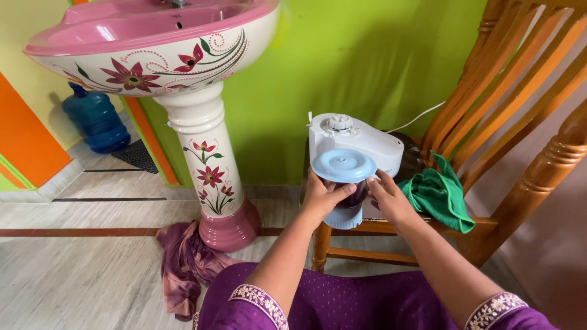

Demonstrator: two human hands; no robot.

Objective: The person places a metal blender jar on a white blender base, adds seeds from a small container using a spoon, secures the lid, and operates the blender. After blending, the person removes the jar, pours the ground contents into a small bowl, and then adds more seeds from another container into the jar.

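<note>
A mixer jar with a pale blue round lid [343, 165] and pale blue base is held in front of a white mixer grinder body [361, 139] on a wooden chair [520, 122]. My left hand [323, 197] grips the jar's left side. My right hand [390, 198] holds its right side, fingers near the lid's rim. The jar's dark middle is mostly hidden by my hands.
A green cloth [441, 194] lies on the chair seat to the right. A pink floral pedestal washbasin [183, 73] stands left, with a purple cloth [183, 263] on the floor at its foot. A blue water can [95, 119] sits far left. A green wall is behind.
</note>
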